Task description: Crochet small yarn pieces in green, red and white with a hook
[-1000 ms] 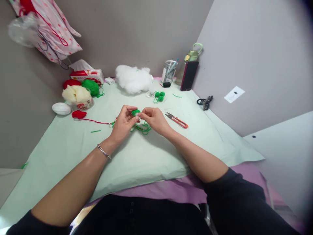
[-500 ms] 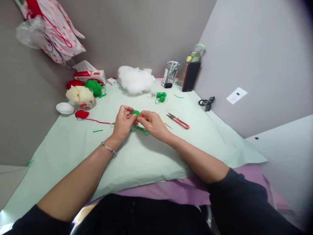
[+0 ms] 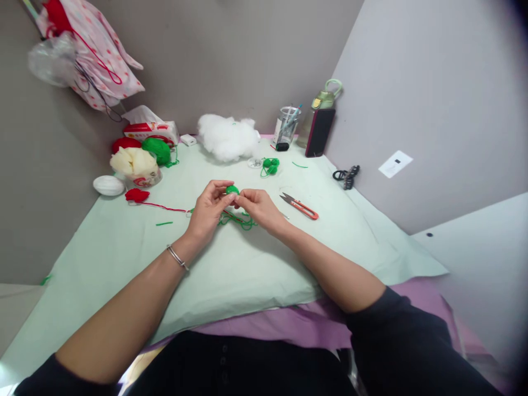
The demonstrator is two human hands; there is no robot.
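Note:
A small green yarn piece point(image 3: 232, 190) is pinched between the fingers of my left hand point(image 3: 207, 208). From the right, my right hand point(image 3: 260, 208) closes its thumb and forefinger at the edge of that same piece. Loose green yarn point(image 3: 243, 221) lies tangled on the cloth just below both hands. A red strand point(image 3: 165, 207) runs from a red yarn piece point(image 3: 137, 195) toward my left hand. Orange-handled snips point(image 3: 300, 206) rest to the right, and a thin metal tool is mostly hidden by my right hand.
White stuffing point(image 3: 228, 137) sits at the back, with a pen jar point(image 3: 285, 127), a phone point(image 3: 320, 133) and a green bottle point(image 3: 324, 100) to its right. At the left are a tub point(image 3: 146, 177), yarn balls point(image 3: 157, 151) and a tissue box point(image 3: 152, 132).
Both hands have shifted slightly and drawn a little apart around the green piece, which now shows more above the fingers. The right hand covers more of the thin tool.

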